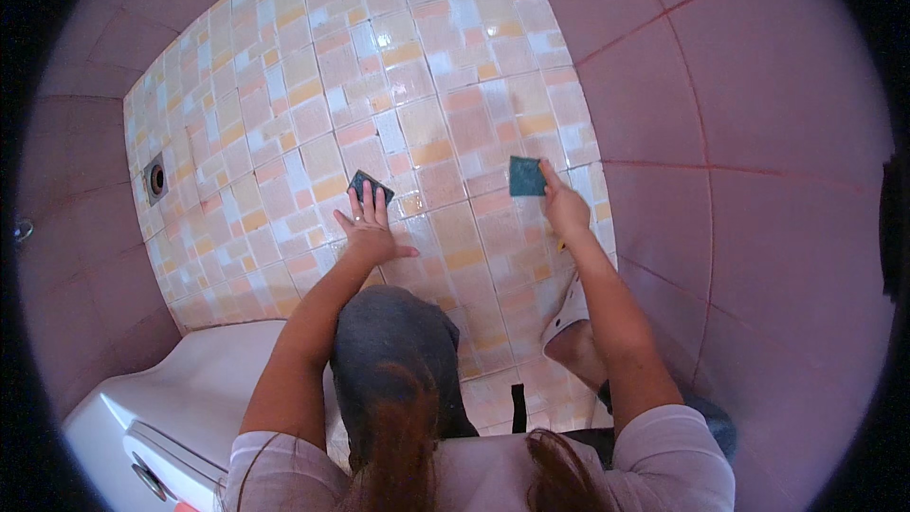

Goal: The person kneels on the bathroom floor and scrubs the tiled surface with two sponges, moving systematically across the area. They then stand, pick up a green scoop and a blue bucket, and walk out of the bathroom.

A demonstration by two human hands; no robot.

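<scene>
Before me is a wet-looking tiled floor (pixel 398 121) patterned in pink, yellow and white. My left hand (pixel 370 227) is spread, with its middle fingertips over a dark scouring pad (pixel 364 179) that lies on the tiles. Whether those fingers press on the pad or just rest there cannot be told. Between the thumb and fingers of my right hand (pixel 566 208) is the right edge of a green scouring pad (pixel 526 176). A small yellow thing (pixel 561 245) shows beside the right wrist, mostly hidden.
A round drain (pixel 156 178) is set in the floor at the left. White porcelain, apparently a toilet (pixel 192 363), stands at lower left. Pink tiled walls (pixel 775 107) enclose the floor. My jeans-covered knee (pixel 391 341) and a white clog (pixel 571 309) are near my arms.
</scene>
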